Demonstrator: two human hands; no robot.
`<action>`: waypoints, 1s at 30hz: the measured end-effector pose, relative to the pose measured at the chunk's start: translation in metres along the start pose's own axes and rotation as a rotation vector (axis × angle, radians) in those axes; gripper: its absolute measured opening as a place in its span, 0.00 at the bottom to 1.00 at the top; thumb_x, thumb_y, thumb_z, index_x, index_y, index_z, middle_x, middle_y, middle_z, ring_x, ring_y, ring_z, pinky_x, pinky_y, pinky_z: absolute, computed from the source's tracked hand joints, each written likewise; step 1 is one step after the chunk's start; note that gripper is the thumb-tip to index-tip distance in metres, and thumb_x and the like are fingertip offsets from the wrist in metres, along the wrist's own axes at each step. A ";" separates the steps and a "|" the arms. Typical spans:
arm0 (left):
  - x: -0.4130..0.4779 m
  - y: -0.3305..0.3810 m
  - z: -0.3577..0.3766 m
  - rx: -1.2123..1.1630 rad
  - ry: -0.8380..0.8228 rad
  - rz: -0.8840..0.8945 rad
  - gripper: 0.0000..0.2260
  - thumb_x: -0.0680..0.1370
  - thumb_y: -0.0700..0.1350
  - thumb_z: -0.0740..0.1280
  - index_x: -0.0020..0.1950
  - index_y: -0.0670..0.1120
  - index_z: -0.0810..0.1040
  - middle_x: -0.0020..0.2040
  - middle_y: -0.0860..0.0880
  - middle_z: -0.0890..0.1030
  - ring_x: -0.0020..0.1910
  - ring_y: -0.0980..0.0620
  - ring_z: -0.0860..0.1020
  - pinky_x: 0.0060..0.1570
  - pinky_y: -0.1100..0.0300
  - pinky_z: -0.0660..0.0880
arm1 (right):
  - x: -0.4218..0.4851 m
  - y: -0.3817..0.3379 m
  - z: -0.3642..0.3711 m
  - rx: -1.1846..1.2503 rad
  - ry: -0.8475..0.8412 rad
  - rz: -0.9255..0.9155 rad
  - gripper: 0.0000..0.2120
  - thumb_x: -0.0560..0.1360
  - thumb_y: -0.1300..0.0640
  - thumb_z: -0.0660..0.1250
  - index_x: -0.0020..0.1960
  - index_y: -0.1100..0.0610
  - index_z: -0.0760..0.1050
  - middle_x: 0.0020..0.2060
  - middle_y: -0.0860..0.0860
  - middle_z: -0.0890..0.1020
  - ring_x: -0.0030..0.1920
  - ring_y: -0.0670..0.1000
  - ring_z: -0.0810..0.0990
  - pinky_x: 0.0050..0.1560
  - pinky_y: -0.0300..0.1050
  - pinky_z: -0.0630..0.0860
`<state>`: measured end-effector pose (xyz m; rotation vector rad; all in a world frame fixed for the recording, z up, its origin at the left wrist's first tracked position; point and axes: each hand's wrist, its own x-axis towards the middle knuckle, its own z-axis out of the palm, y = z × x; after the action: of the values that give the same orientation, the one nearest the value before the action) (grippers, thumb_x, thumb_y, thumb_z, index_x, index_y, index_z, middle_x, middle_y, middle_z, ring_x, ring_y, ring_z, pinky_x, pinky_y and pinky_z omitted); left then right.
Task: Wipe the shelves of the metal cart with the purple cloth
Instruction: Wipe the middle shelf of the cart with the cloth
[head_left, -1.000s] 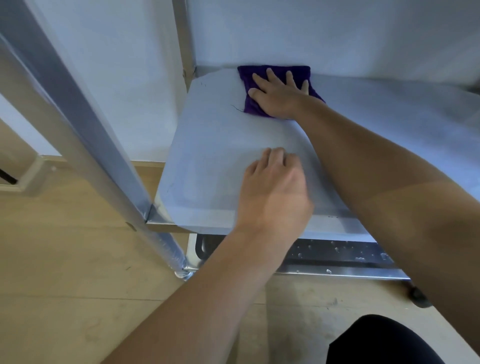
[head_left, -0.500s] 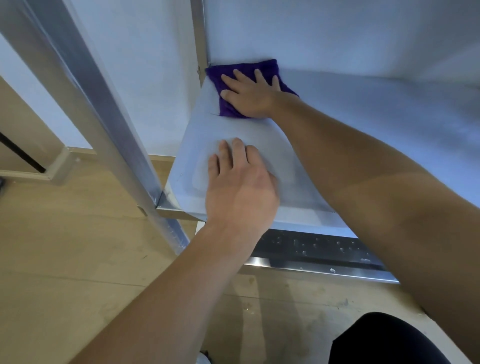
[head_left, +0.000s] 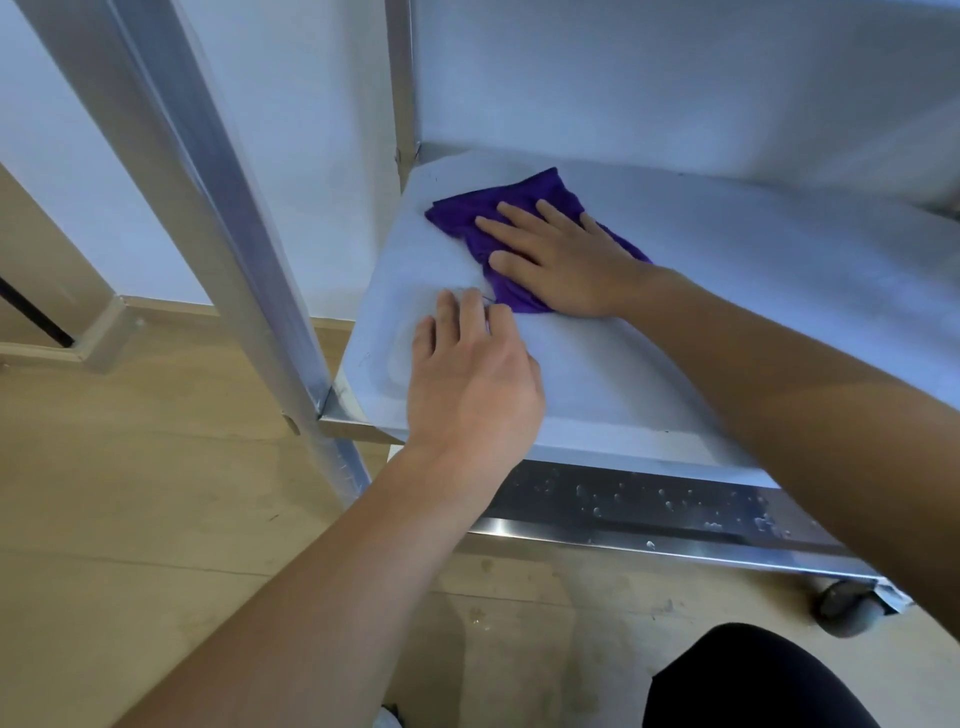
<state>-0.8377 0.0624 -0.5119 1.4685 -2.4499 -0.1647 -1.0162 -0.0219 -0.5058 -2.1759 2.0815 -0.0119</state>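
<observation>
Change since half a second ago: purple cloth (head_left: 467, 221) drawn off the far left corner of the shelf (head_left: 753, 312), now a little nearer its middle; right hand (head_left: 569, 262) moved with it.

- Purple cloth: rumpled, lying on the left part of the shelf, clear of the back edge.
- Right hand: flat on the cloth, fingers straight and slightly spread, pressing down (nothing gripped).
- Left hand (head_left: 470, 387): on the bare shelf near the front left corner, fingers together and loosely bent, tips just beside the cloth's near edge, holding nothing.
- Upright post (head_left: 208, 218): meets the front left corner.
- Lower shelf (head_left: 649, 506): below the front edge, spotted with droplets.
- Caster (head_left: 849, 613): on the wooden floor (head_left: 130, 493), under the lower shelf's right end.
</observation>
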 end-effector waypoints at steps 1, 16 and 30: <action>0.000 0.001 0.000 0.006 -0.005 0.006 0.20 0.82 0.47 0.52 0.71 0.39 0.65 0.74 0.40 0.63 0.76 0.41 0.59 0.73 0.47 0.59 | -0.001 0.006 -0.001 -0.003 -0.001 0.018 0.27 0.81 0.35 0.43 0.78 0.36 0.44 0.79 0.42 0.47 0.79 0.54 0.44 0.76 0.63 0.42; 0.001 0.018 0.005 0.029 -0.079 -0.001 0.24 0.82 0.46 0.51 0.76 0.37 0.56 0.78 0.40 0.55 0.77 0.37 0.51 0.76 0.44 0.50 | 0.043 0.007 -0.008 0.005 -0.064 0.219 0.26 0.81 0.37 0.41 0.78 0.37 0.41 0.79 0.44 0.42 0.78 0.62 0.39 0.73 0.70 0.38; -0.001 0.023 0.004 -0.015 -0.019 -0.054 0.19 0.80 0.44 0.56 0.67 0.35 0.65 0.73 0.36 0.63 0.71 0.37 0.64 0.72 0.47 0.60 | -0.095 0.002 0.004 0.051 -0.026 0.086 0.26 0.81 0.35 0.42 0.77 0.34 0.41 0.79 0.40 0.43 0.79 0.55 0.39 0.75 0.63 0.37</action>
<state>-0.8580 0.0740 -0.5103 1.5345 -2.4200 -0.2084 -1.0225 0.0731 -0.5017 -2.0454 2.1348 -0.0277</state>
